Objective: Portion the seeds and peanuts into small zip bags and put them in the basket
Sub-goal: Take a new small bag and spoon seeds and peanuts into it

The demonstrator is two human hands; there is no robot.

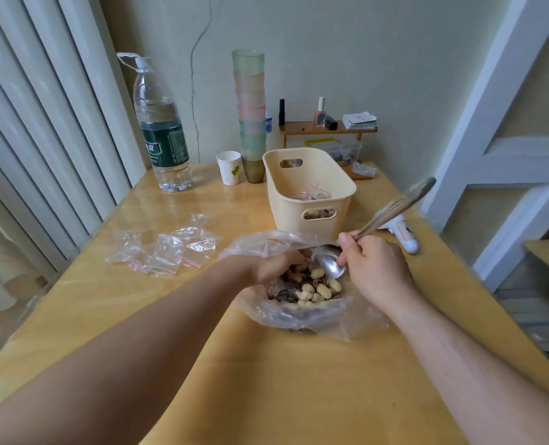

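A big, crinkly clear plastic bag (298, 311) lies open on the yellow wooden worktop (266, 380), and inside it sits a pile of pale peanuts in their shells (319, 290) mixed with dark striped seeds (282, 295). The left hand (271, 266) reaches into the open mouth of the bag, with its fingers (294, 258) curled down at the far edge of the pile; they are partly hidden, so it is hard to tell if they hold anything. The right hand (374, 266) is closed around the wooden handle of a shiny metal spoon (329, 260). The bowl of the spoon dips into the bag, just above the peanuts and right beside the left fingers. Just behind the bag stands a cream plastic basket with cut-out handles (310, 191), and a few filled little bags lie in the bottom of it. To the left of the big bag, some small empty clear zip bags with red strips (167, 248) lie flat on the worktop. A white gadget (401, 234) rests near the right edge. Farther back stand a large clear water bottle with a green label (162, 136), a white paper cup (229, 167) and a tall stack of pastel plastic cups (250, 114).
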